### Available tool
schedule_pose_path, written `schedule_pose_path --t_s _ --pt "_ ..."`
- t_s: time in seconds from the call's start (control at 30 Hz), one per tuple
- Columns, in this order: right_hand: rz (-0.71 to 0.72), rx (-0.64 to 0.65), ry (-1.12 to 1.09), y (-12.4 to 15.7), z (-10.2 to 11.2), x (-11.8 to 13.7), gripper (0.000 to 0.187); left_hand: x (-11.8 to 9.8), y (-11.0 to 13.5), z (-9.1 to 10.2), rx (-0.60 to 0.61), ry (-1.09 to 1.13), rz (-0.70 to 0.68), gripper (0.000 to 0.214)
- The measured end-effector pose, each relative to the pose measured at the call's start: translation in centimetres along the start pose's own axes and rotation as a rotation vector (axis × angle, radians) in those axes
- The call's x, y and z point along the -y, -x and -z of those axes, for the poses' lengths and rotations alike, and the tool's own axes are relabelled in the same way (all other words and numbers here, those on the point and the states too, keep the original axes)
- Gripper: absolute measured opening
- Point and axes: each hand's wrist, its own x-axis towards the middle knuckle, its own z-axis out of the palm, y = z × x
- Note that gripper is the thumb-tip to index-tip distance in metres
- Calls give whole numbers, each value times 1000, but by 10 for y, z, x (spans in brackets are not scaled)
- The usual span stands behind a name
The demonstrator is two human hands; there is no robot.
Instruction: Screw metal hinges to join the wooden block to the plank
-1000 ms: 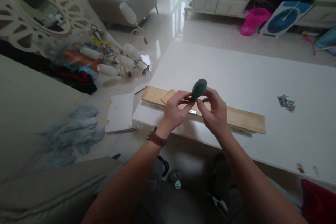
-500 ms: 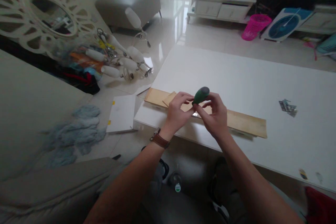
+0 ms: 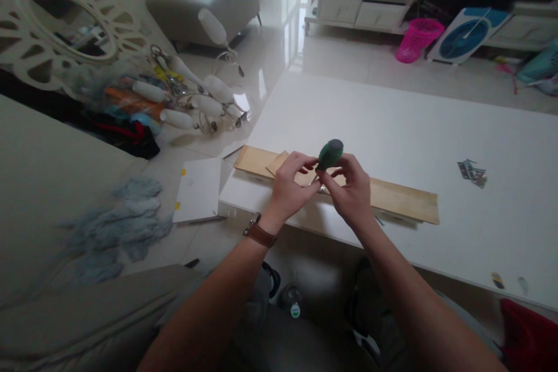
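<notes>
A screwdriver (image 3: 330,154) with a green, dark-ended handle stands tilted between my two hands, over a long wooden board (image 3: 405,200). My right hand (image 3: 354,189) grips it, thumb at the lower end of the handle. Curled from the other side, my left hand (image 3: 290,189) has its thumb and fingertips close to the shaft; what they pinch is hidden. Just below the fingertips a small shiny metal piece (image 3: 322,189) shows at the board's edge. The screwdriver's tip is out of sight. A smaller wooden piece (image 3: 276,163) lies on the board beside my left hand.
The board rests on a large white panel (image 3: 370,110). Metal hardware pieces (image 3: 472,173) lie on it to the right. A white board (image 3: 198,190) and grey cloth (image 3: 131,215) are on the floor at left, near a lamp fixture (image 3: 209,104). A bottle (image 3: 293,299) stands between my feet.
The view has shifted slightly, so everything sits a little further left. Both hands stay around the screwdriver, whose handle is a bit more upright.
</notes>
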Motion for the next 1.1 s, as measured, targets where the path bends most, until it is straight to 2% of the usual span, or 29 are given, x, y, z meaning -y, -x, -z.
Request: schedule_pose_path --t_s 0.17,0.43,0.53,0.67,0.77,0.87,0.97,1.1 --pt "7 -12 21 0 -1 1 20 2 2 -4 -10 5 23 36" --pt "21 66 -39 2 3 6 36 5 1 0 -8 34 89 24" --pt "-17 42 -69 2 2 3 32 6 0 2 -6 18 48 23" --pt "-52 7 -102 1 -1 1 30 5 -1 4 8 -5 -28 33" --pt "-28 3 -60 1 -1 0 30 3 0 4 45 -49 -50 37" --pt "6 18 -5 0 -1 2 19 2 0 3 50 -71 -67 35" --pt "9 30 13 0 0 4 15 3 1 1 27 -60 -47 33" --pt "14 63 -21 1 3 8 25 5 2 0 -5 -17 23 29"
